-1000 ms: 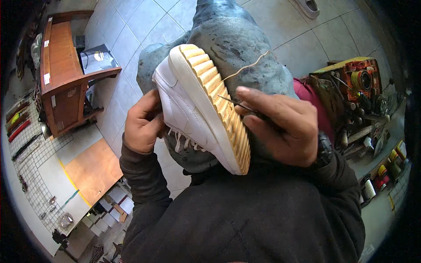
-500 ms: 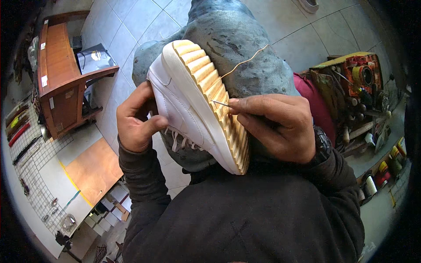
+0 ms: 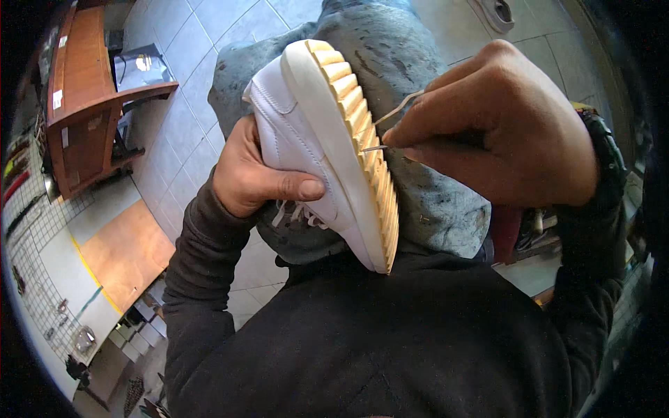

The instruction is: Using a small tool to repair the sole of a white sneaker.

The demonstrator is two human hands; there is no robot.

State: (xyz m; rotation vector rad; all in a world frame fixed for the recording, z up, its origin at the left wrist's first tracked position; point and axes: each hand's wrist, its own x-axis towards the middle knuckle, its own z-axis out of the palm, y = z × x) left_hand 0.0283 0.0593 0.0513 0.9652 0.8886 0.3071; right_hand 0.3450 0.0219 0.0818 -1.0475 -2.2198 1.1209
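A white sneaker (image 3: 296,136) is tilted on its side over my lap, its tan ridged sole (image 3: 348,87) turned to the right. My left hand (image 3: 254,171) is closed round its upper, thumb across the side above the laces (image 3: 300,212). At the sole's middle, my right hand (image 3: 502,132) pinches a thin metal needle-like tool (image 3: 374,148), whose tip meets a groove. Pale thread (image 3: 397,108) runs from the sole up to my right fingers. Whether those fingers also hold the thread is unclear.
Stained grey-blue trousers (image 3: 439,198) lie under the shoe. On the left stand a brown wooden desk (image 3: 83,97) and a white table with a wooden board (image 3: 129,254) and wire grid (image 3: 35,240). Another shoe (image 3: 496,14) rests on the tiled floor at the top right.
My right hand has moved up and to the right. The sneaker has shifted slightly up and right with my left hand, whose thumb now lies flatter along its side.
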